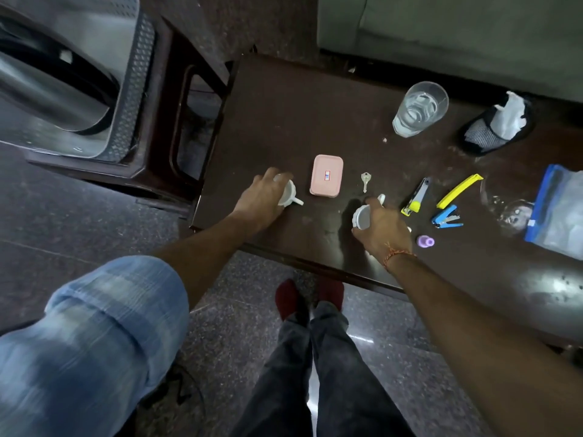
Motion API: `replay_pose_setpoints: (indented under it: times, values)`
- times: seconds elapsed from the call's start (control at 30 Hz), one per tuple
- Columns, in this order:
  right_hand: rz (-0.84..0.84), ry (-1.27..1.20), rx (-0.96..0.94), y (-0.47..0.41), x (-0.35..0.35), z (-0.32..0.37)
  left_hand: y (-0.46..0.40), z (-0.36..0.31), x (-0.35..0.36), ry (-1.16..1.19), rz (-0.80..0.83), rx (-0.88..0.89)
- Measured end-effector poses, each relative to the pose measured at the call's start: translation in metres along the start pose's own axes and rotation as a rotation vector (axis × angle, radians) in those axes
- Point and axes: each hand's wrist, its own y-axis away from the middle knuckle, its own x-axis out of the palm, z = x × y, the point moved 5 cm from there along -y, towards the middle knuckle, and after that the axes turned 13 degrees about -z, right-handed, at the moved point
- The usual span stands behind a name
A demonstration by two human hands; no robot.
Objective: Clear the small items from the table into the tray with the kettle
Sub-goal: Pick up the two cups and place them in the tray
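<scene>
The far left part of the table (pixel 284 115) lies bare, an open way toward the tray (pixel 132 89) on the left. To the right, a glass (pixel 419 108), nail clipper (pixel 416 197), stapler (pixel 446 217) and bag (pixel 558 209) crowd the top.

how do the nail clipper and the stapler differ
The nail clipper is silver metal with a yellow end; the stapler is blue. The clipper lies nearer the key, the stapler further right, below the yellow clip. Both are small, lie on the table and are untouched by either hand.
</scene>
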Motion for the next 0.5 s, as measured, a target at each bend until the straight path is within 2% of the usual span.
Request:
replay_pose_setpoints:
  times: [0.2,0.3,0.5]
  values:
    - [-0.105,-0.053,-0.088,0.005,-0.065,0.044,0.003,-0.011,-0.081,-0.019,-0.057,0.11]
    - [-0.176,-0.078,-0.154,0.007,-0.114,0.072,0.0,-0.02,-0.145,-0.045,-0.105,0.163]
    - [-0.228,0.021,-0.297,0.012,-0.232,0.137,0.01,-0.039,-0.282,-0.153,-0.202,0.198]
